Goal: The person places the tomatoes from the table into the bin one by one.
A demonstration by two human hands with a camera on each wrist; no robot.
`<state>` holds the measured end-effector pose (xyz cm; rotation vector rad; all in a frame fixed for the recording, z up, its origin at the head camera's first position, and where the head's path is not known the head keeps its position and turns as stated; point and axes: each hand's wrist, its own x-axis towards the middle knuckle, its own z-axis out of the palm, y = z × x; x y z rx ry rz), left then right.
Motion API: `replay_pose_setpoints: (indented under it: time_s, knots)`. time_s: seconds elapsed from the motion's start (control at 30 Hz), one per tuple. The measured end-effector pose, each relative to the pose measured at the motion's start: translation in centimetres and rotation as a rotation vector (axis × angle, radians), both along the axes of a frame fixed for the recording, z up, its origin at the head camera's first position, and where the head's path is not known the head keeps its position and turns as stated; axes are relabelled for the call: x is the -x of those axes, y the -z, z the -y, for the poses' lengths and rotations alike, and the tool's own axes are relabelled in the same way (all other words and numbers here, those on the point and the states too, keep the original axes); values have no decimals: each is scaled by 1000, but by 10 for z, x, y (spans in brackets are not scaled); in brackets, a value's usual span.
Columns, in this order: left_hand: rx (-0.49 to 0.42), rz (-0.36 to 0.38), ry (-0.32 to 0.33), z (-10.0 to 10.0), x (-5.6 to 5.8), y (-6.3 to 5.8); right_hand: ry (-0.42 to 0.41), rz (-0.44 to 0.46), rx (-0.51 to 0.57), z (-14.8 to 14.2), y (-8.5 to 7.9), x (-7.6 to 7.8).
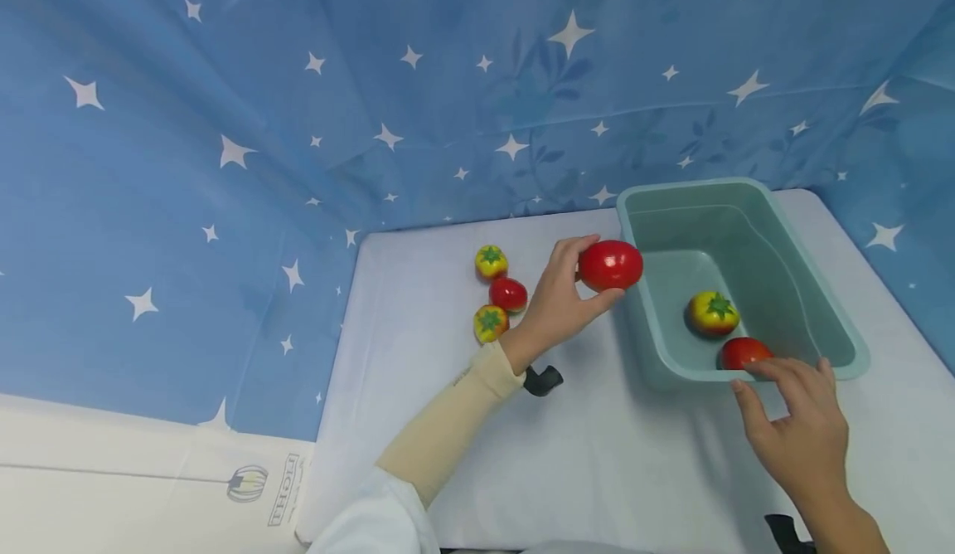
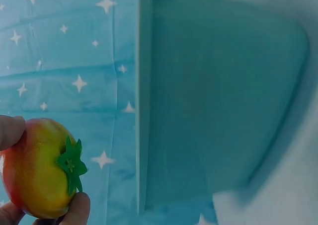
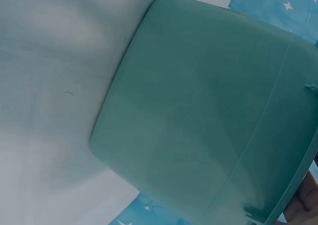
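Note:
My left hand (image 1: 563,293) holds up a toy tomato (image 1: 610,265) by its sides, beside the left rim of a teal plastic bin (image 1: 649,322). In the left wrist view this tomato (image 2: 42,170) shows a yellow-and-red side with a green leafy top, pinched between thumb and fingers. My right hand (image 1: 802,421) is at the bin's front rim, fingers loosely bent over the edge close to a red tomato (image 1: 744,353) inside. Whether the fingertips touch it I cannot tell. A yellow tomato (image 1: 712,313) with its green top upward lies behind it in the bin.
Left of my left hand, three more toy tomatoes lie in a row on the white table (image 1: 582,454): a yellow one (image 1: 491,262), a red one (image 1: 508,294) and another yellow one (image 1: 490,323). A blue star-patterned curtain (image 1: 448,98) hangs behind the table.

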<state>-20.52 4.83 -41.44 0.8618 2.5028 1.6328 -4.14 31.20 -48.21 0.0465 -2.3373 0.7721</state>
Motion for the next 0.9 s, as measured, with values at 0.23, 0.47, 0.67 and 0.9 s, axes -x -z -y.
replay_pose_setpoints:
  time_s: [0.23, 0.47, 0.67, 0.9]
  knots:
    - [-31, 148, 82, -36, -4, 0, 10, 9, 0, 1, -1, 0]
    - [25, 145, 104, -58, -7, 4, 26, 23, 12, 2, 0, 0]
    - [71, 112, 105, -68, -7, 11, 17, 18, 6, 3, 0, -1]
    - [141, 93, 115, -75, -9, 14, 23, 17, 7, 3, -1, 0]
